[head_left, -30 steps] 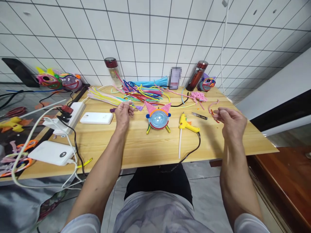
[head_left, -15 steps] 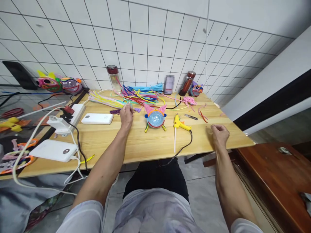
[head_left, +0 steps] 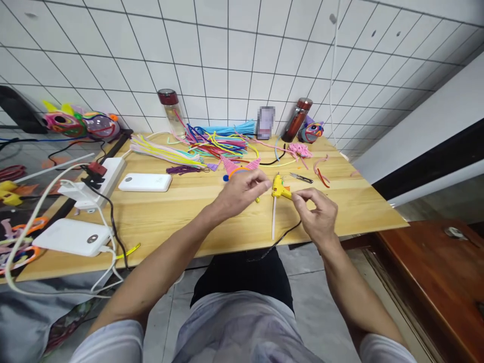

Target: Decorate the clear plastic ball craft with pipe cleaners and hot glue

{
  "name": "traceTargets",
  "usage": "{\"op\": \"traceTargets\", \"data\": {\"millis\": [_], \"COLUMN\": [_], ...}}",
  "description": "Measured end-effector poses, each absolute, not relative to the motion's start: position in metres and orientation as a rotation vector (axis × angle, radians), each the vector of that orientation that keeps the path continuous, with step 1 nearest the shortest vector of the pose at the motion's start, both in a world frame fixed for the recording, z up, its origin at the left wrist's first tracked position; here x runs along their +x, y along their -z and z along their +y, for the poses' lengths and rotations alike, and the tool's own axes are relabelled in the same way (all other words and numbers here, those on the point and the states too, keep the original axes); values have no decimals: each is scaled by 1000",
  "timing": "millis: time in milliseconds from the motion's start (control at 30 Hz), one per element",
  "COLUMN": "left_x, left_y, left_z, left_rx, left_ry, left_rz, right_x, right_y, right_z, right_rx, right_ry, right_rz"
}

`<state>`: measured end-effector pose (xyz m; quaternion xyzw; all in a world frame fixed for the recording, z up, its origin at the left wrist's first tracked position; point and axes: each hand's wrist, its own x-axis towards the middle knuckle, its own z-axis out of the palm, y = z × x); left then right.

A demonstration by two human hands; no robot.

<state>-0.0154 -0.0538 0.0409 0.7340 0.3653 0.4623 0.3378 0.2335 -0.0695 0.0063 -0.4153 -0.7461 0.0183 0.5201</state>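
Note:
My left hand (head_left: 242, 192) hovers in front of a pink-eared pipe-cleaner figure (head_left: 229, 164), hiding most of its body. Its fingers are loosely bent, with the thumb and forefinger tips slightly apart and nothing visible between them. Just right of those tips lies a yellow glue gun (head_left: 280, 188), its white glue stick (head_left: 274, 219) pointing towards me. My right hand (head_left: 316, 209) has its thumb and fingertips closed on the end of the gun's handle. The black cord runs down off the table's front edge.
Behind lie bundled pipe cleaners (head_left: 223, 141), between a clear bottle (head_left: 172, 113) and a red flask (head_left: 297, 120). Small snips (head_left: 301, 178) and pink scraps (head_left: 300, 150) are right. White power banks (head_left: 145, 182), a power strip (head_left: 109, 176) and looping cables occupy the left.
My left hand has left the pipe cleaners and come right, in front of the figure. My right hand has moved left from the bare tabletop to the glue gun's handle. The view has shifted slightly.

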Motion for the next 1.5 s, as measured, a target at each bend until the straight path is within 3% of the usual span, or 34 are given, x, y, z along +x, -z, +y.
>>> {"op": "traceTargets", "data": {"millis": [300, 833, 1033, 1300, 1500], "left_x": [-24, -40, -54, -90, -87], "left_y": [-100, -101, -100, -105, -104], "left_z": [-36, -12, -2, 11, 12], "left_rx": [2341, 2500, 2257, 1859, 1876], "left_ry": [-951, -814, -1026, -1585, -1494], "left_rz": [953, 1173, 1192, 1261, 1190], "right_x": [210, 191, 197, 221, 243], "right_y": [-59, -82, -82, -78, -54], "right_z": [-23, 20, 24, 42, 49], "right_rx": [-683, -645, -719, -818, -944], "right_ry": [275, 192, -79, -59, -34], "right_rz": [-2036, -2327, -2107, -1841, -1673]}}
